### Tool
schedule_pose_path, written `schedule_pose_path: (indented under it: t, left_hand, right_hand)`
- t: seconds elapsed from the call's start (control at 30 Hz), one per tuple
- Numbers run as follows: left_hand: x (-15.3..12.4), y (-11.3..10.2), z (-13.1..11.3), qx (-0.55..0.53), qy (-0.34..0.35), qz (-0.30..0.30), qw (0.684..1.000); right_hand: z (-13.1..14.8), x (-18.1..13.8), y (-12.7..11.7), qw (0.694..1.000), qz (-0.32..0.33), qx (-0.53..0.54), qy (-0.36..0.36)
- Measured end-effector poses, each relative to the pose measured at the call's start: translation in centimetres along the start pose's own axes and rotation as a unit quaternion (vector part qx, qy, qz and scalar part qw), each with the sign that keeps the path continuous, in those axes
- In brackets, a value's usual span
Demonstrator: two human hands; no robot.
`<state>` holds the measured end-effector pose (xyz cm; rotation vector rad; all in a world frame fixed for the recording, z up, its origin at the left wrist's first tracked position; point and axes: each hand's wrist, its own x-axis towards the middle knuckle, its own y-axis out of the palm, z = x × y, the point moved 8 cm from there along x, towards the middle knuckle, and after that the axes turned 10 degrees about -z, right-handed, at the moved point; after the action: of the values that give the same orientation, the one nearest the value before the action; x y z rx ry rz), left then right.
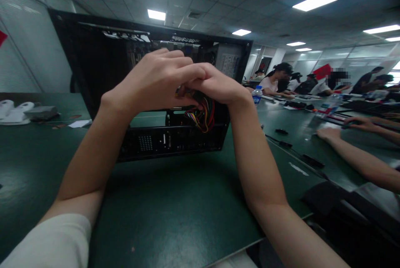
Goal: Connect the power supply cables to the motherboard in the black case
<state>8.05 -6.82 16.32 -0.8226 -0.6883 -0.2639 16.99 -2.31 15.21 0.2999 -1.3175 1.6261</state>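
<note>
A black computer case (90, 68) stands on the table in front of me, its open side facing me. My left hand (162, 77) reaches across the opening, fingers curled and thumb pressed to a bundle of coloured cables (204, 114). Against it, my right hand (215, 81) is closed on the same bundle, its fingers bent inward and partly covered by the left. Loops of red, yellow and black wire hang below both hands. A power supply (229, 63) with a label sits in the case's upper right. The cable ends are hidden.
On the green table (175, 201) a grey box (42, 112) and white objects lie at left. A water bottle (257, 95), black cables (312, 161) and another person's arms (359, 157) are at right. More people sit at tables farther back.
</note>
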Motion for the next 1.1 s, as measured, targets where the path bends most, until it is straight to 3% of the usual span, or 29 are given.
schedule_pose_path:
  t: [0.43,0.57,0.7,0.8,0.9,0.97,1.1]
  left_hand:
    - [-0.2,0.9,0.2,-0.014,0.013,0.028,0.999]
    - [0.2,1.0,0.9,-0.011,-0.013,-0.005,1.000]
    - [0.4,1.2,1.7,-0.034,-0.015,-0.035,0.999]
    - [0.1,1.3,2.0,-0.079,-0.021,-0.019,0.997]
    - [-0.3,1.1,1.8,-0.172,-0.028,0.025,0.984]
    - [-0.9,1.5,1.4,-0.242,-0.040,0.100,0.964]
    - [-3.5,2.8,0.1,-0.317,-0.038,0.320,0.892]
  right_hand:
    - [-2.4,0.9,2.2,0.994,-0.032,0.060,0.085]
    - [-3.1,1.3,3.0,0.976,-0.080,0.166,0.117]
    - [-2.7,1.0,3.5,0.972,-0.058,0.170,0.155]
    - [-2.1,0.5,3.4,0.978,-0.016,0.125,0.164]
    - [-1.9,-0.4,3.6,0.978,0.065,0.091,0.173]
    - [-1.9,-1.2,4.5,0.970,0.153,0.070,0.178]
    - [-1.4,-3.2,7.5,0.921,0.352,0.016,0.165]
